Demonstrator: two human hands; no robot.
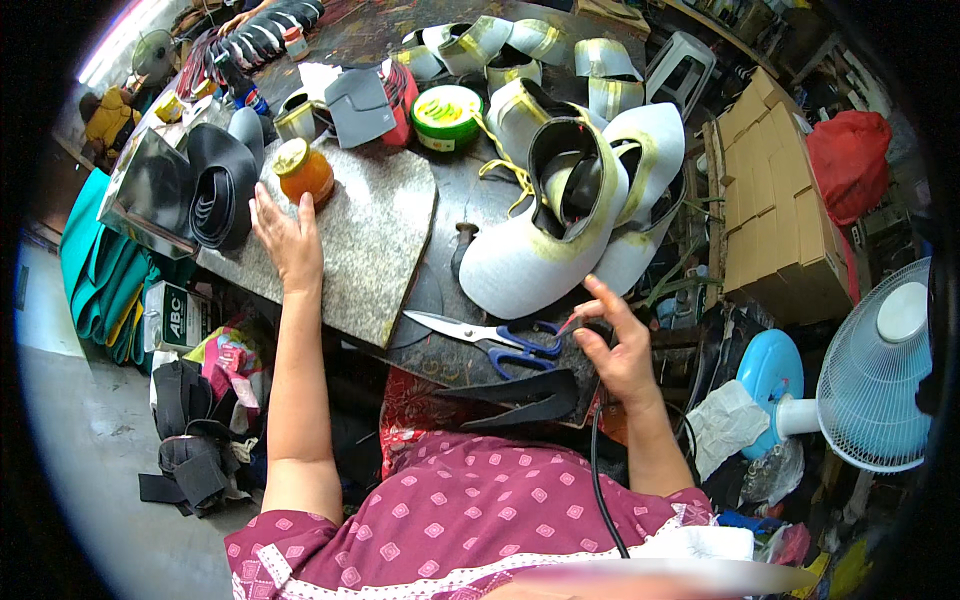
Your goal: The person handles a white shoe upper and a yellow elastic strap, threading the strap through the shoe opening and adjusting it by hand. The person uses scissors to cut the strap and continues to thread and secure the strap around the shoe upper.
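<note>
My left hand point(288, 240) is open over the grey stone slab point(375, 230), its thumb close to the base of a glass jar point(305, 173) of amber stuff with a yellowish lid. Whether they touch, I cannot tell. My right hand point(620, 345) hovers at the table's right front, fingers loosely bent and apart. A thin reddish strip point(568, 326) shows by its fingertips; I cannot make out whether it is held. Beside that hand lie blue-handled scissors point(490, 333) and a black strip point(525, 400). Curved whitish-grey pieces with yellowish edges point(520, 265) are heaped beyond it.
A green tub point(446, 118) stands behind the slab. Rolled black sheet pieces point(220, 190) lie at the left. More curved pieces point(610, 75) lie at the back. Stacked cardboard point(775, 190) and a blue-and-white fan point(875, 365) stand at the right. A black cable point(600, 480) hangs in front of me.
</note>
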